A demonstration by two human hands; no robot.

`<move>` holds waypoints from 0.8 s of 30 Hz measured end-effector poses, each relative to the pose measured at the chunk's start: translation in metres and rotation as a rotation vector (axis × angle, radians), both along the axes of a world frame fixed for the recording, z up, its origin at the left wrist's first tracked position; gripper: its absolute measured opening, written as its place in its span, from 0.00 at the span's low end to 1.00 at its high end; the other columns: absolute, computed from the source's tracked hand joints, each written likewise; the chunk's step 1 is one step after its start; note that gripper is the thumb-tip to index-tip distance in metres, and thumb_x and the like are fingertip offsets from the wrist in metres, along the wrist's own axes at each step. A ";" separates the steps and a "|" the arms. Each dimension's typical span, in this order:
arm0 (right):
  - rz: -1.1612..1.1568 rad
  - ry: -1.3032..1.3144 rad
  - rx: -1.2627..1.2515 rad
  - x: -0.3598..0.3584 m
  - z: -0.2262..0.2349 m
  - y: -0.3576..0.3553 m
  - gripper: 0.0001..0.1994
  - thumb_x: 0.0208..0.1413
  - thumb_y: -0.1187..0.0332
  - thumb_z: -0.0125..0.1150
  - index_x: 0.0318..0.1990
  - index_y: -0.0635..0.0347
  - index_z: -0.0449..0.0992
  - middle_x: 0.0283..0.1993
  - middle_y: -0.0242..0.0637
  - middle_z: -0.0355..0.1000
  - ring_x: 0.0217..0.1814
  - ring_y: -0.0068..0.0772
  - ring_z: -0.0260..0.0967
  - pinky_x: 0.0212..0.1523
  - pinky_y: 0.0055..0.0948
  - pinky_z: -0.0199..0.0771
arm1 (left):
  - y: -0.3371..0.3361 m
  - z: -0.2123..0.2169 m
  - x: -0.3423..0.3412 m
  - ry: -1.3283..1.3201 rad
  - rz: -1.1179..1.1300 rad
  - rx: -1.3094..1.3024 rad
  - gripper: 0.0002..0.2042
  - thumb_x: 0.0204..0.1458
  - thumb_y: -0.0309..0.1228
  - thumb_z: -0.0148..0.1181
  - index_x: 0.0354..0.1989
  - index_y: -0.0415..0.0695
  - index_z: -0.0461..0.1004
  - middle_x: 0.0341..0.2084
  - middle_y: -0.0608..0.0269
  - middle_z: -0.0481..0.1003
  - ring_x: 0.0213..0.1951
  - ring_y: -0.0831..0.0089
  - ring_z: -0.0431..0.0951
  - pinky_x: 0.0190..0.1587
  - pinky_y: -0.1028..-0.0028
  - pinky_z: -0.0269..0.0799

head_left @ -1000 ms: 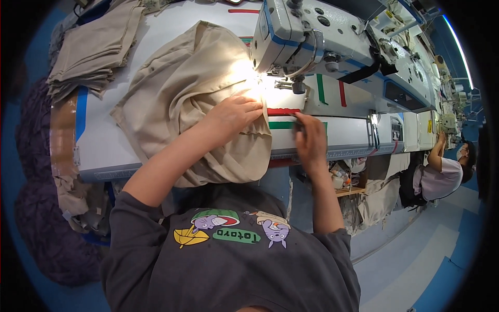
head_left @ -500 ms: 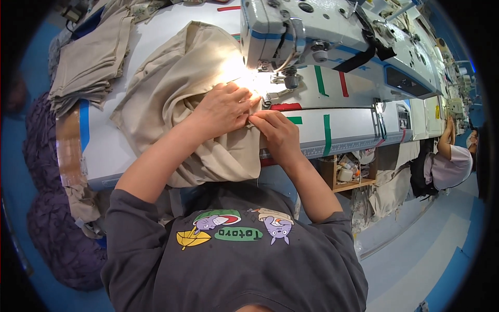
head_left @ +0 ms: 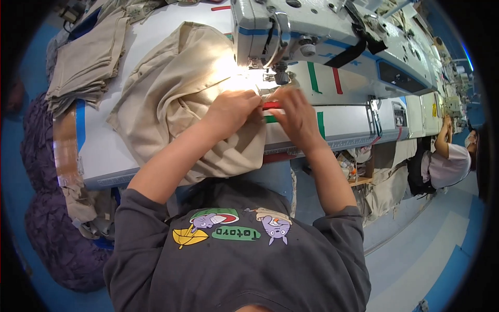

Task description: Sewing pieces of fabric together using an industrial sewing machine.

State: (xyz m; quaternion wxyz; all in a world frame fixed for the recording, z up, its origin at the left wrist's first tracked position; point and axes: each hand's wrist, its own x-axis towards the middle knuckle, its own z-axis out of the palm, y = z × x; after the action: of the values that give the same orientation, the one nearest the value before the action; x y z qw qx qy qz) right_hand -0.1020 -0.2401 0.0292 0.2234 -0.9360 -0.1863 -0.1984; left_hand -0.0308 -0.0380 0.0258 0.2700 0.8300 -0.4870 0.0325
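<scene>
A beige cloth piece (head_left: 166,88) lies bunched on the sewing machine's table, its right end under the bright lamp glare. My left hand (head_left: 231,113) rests on that end just in front of the needle area, its fingers closed on the cloth. Right beside it, my right hand (head_left: 299,119) is lifted by the presser foot, thumb and fingers apart; the fingertips are blurred and I make out nothing in them. The sewing machine (head_left: 332,49) head stands over the table behind my hands. Glare hides the needle and the seam.
A stack of folded beige pieces (head_left: 86,65) lies at the table's left. Dark purple cloth bundles (head_left: 65,239) are left of the table. Red tape (head_left: 337,80) and green tape (head_left: 314,78) mark the machine bed. A co-worker (head_left: 449,164) sits at the far right.
My right hand has let go of the cloth edge and moved up and right, toward the presser foot. My left hand has shifted slightly right, still on the cloth.
</scene>
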 end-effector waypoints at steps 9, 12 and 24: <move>0.186 0.101 0.018 0.016 -0.020 0.013 0.31 0.39 0.62 0.74 0.54 0.55 0.69 0.58 0.37 0.66 0.68 0.43 0.58 0.69 0.54 0.49 | 0.043 0.005 -0.030 0.178 0.238 -0.176 0.23 0.51 0.26 0.60 0.58 0.46 0.68 0.39 0.58 0.76 0.37 0.62 0.78 0.40 0.66 0.75; 0.401 -0.066 -0.233 -0.006 -0.010 0.029 0.15 0.43 0.67 0.67 0.40 0.54 0.73 0.49 0.30 0.70 0.62 0.35 0.65 0.72 0.60 0.44 | 0.064 0.010 -0.031 0.072 0.332 0.040 0.26 0.50 0.32 0.63 0.60 0.43 0.67 0.46 0.59 0.74 0.45 0.63 0.75 0.46 0.65 0.73; 0.343 0.074 -0.374 -0.011 0.020 0.047 0.05 0.39 0.74 0.59 0.21 0.53 0.69 0.27 0.27 0.64 0.40 0.25 0.70 0.73 0.64 0.43 | 0.072 0.000 -0.017 0.025 0.368 0.204 0.30 0.50 0.40 0.63 0.60 0.39 0.66 0.59 0.58 0.68 0.56 0.63 0.67 0.58 0.67 0.67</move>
State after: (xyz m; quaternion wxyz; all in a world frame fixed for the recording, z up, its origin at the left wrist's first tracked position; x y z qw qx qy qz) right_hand -0.1133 -0.1930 0.0496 0.0836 -0.9223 -0.3676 -0.0855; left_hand -0.0480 0.0341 0.0256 0.1802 0.9283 -0.3246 0.0213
